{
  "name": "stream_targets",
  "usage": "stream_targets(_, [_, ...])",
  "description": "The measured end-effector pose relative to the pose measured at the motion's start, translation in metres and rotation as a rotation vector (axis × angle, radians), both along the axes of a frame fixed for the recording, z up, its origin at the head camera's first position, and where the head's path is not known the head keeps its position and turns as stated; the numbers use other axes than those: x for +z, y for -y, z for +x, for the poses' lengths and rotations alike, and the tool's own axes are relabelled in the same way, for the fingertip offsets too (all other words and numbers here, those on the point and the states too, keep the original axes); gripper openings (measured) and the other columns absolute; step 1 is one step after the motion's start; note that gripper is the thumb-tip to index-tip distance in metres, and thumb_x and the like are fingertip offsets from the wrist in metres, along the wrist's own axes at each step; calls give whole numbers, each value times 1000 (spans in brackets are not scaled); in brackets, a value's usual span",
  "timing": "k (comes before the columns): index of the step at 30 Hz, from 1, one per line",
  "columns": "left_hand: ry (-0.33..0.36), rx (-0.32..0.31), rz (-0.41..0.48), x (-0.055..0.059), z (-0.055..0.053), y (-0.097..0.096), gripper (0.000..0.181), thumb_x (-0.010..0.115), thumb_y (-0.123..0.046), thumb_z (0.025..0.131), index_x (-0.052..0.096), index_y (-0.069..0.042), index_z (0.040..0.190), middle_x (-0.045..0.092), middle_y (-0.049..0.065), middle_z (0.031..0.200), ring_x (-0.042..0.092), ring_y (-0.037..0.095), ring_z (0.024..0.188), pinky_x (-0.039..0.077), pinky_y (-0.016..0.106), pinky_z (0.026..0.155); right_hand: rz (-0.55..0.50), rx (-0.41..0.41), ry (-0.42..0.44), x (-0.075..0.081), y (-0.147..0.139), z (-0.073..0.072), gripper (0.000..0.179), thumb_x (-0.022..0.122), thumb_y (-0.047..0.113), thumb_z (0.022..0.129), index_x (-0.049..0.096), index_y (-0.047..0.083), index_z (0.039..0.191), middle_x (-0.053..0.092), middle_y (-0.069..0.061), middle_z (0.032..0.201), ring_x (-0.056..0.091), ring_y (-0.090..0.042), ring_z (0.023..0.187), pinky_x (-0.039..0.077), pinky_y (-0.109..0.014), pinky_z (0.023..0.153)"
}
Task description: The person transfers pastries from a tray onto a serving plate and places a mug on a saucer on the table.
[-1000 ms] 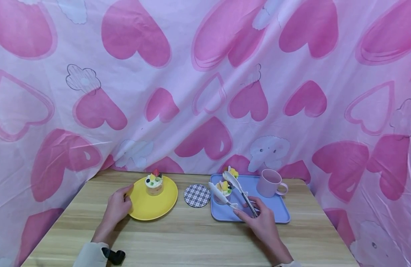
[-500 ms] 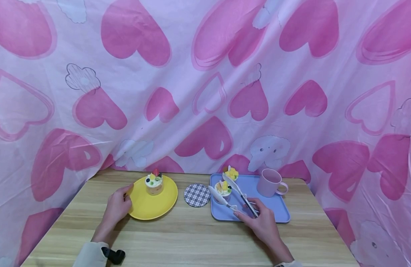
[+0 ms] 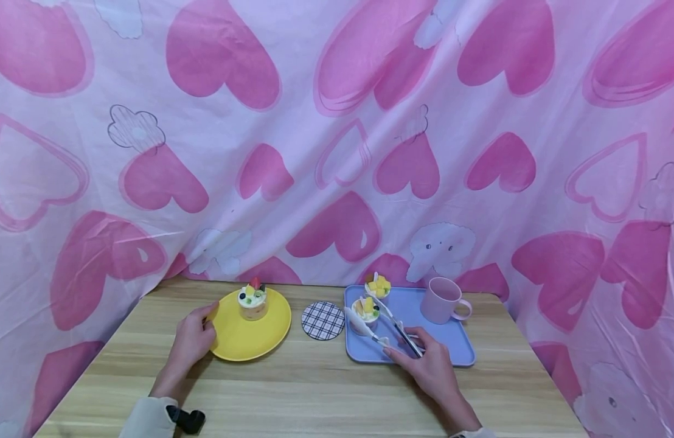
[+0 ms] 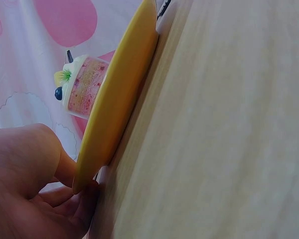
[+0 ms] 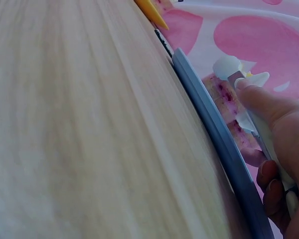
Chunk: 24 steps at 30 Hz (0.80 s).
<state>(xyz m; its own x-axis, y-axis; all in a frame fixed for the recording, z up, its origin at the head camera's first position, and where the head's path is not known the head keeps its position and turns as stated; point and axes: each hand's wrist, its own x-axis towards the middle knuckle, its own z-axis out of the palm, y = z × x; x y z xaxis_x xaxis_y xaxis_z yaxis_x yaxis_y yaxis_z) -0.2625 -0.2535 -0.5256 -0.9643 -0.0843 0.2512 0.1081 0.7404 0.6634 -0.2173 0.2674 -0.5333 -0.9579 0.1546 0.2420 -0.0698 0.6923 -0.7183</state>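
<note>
My left hand point(image 3: 193, 333) pinches the left rim of a yellow plate point(image 3: 244, 340), thumb above and fingers under the edge in the left wrist view. On that plate stands a clear dessert cup point(image 3: 253, 307) topped with cream, strawberry and blueberry. My right hand point(image 3: 429, 364) holds white-tipped metal tongs point(image 3: 405, 337) over a blue tray point(image 3: 446, 350). The tongs' two arms are spread to either side of the nearer fruit-topped dessert cup point(image 3: 364, 317). Behind it on the tray is a second dessert cup point(image 3: 378, 286) with yellow fruit cubes.
A pink mug point(image 3: 441, 301) stands at the tray's right, handle outward. Between plate and tray lies a round checked coaster point(image 3: 323, 320). The wooden table point(image 3: 293, 395) meets a pink heart-patterned cloth point(image 3: 337, 152) at its back edge.
The tongs' tips have dropped and drawn somewhat closer together around the nearer cup, uncovering the cup behind. My left hand and the plate stay where they were.
</note>
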Motion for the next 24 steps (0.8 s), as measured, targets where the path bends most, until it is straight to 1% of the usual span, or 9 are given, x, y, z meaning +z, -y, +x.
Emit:
stream_targets(4, [13,1,2,1,0,0,56,49,6,92,59,11,147,60,34,149,62,48,133,56,63,104,33,-8,34,0,1,0,74,95,66,69,77,21,126,79,-1,101,63,-15,86,49,-25,73])
stream_targets(9, [8,3,2,0,0,0,57,48,6,92,59,10,147,60,34,149,61,49,133,56,64,105,64,-23,69,0,2,-1,75,94,68,69,77,22,127,77,1,99,62,-15,86,49,-25,73])
stream_targets(16, [-13,4,3,0,1,-1,56,48,6,92,60,11,146,62,34,147,62,49,133,55,65,105,86,-25,94,1,1,-2,78,91,71,70,78,19,128,78,0,103,62,-15,87,48,-26,73])
stream_targets(24, [-5,1,14,0,1,-1,55,48,6,92,59,12,146,61,36,147,59,54,137,52,68,110,88,-22,113,2,0,-3,76,91,70,71,78,20,127,78,0,104,62,-15,87,48,-26,74])
